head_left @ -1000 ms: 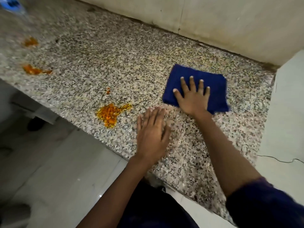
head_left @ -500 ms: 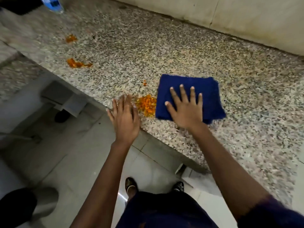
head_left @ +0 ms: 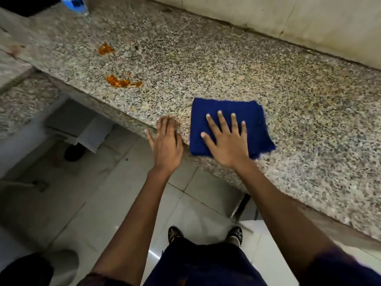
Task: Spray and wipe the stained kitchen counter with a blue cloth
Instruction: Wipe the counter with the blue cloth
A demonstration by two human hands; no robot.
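A folded dark blue terry cloth [head_left: 247, 118] lies flat on the speckled granite desk [head_left: 226, 69], close to its front edge. The right hand [head_left: 226, 143] rests palm down on the cloth's near half, fingers straight and spread, holding nothing. The left hand [head_left: 167, 143] is just beside the cloth's left edge, apart from it, fingers straight and together, its fingertips over the desk's front edge and its palm out past that edge above the pale tiled floor [head_left: 103, 203]. Farther left of the cloth, well apart from it, two orange stains mark the desk: a long smear [head_left: 122, 82] near the front edge and a smaller blot [head_left: 105, 48] behind it
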